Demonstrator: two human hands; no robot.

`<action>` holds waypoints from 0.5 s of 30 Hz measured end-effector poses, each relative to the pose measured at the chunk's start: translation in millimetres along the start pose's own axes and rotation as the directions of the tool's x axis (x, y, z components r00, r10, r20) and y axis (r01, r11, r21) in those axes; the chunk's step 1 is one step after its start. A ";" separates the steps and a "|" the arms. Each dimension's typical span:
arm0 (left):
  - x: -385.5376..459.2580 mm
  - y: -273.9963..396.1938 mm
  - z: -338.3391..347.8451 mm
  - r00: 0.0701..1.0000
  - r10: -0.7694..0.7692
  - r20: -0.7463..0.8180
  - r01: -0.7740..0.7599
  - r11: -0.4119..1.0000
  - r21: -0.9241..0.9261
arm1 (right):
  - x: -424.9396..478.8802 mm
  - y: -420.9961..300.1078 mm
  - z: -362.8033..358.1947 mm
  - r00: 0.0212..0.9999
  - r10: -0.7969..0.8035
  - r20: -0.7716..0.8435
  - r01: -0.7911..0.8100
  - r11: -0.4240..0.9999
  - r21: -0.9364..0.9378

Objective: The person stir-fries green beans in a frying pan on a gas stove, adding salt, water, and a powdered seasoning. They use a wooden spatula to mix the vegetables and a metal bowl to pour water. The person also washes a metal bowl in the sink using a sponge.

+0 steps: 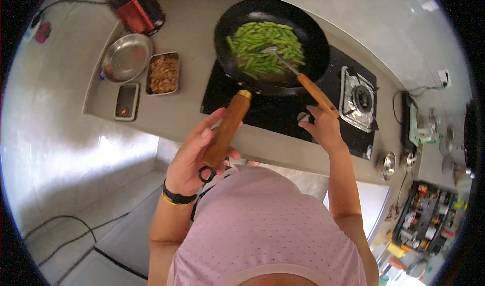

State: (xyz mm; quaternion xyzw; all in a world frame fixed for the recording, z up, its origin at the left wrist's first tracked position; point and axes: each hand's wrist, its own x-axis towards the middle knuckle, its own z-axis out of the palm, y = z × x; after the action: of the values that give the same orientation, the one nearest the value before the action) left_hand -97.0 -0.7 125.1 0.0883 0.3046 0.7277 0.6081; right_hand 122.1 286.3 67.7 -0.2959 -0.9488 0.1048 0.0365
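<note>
A black wok (318, 40) with cut green beans (261, 36) in it stands on the black glass gas hob (273, 112). Its wooden handle (227, 130) points towards me and rests between the thumb and fingers of my left hand (189, 157), which looks loosely spread around it. My right hand (324, 129) has its thumb and fingers on a round hob knob (303, 117) at the front of the hob. A metal spatula with a wooden handle (312, 91) lies over the wok's right rim, its blade among the beans and its handle end just above my right hand.
A metal tray of chopped, cooked-looking food (164, 74), a steel bowl (127, 58), a phone-like dark object (127, 101) and a red-black appliance (136, 9) stand at the left. The foil-lined second burner (360, 98) lies right of the wok. Small metal bowls (387, 165) sit further right.
</note>
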 end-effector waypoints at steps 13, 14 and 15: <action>-13.3 -20.5 -46.7 0.988 0.030 -0.153 -0.059 0.980 -0.190 | 7.2 0.7 16.7 0.991 0.024 0.128 -0.023 1.000 -0.002; -14.9 -20.6 -50.3 0.988 0.029 -0.153 -0.059 0.979 -0.195 | 6.7 2.1 18.5 0.993 0.021 0.118 -0.021 1.000 -0.006; -15.7 -20.8 -53.2 0.988 0.029 -0.152 -0.059 0.978 -0.199 | 7.2 1.8 19.1 0.994 0.019 0.107 -0.018 1.000 -0.009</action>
State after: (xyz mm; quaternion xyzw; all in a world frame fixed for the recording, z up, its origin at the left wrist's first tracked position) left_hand -102.4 -31.8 75.0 -0.0221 0.2712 0.7729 0.5732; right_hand 114.7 288.4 48.8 -0.2988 -0.9470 0.1171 -0.0167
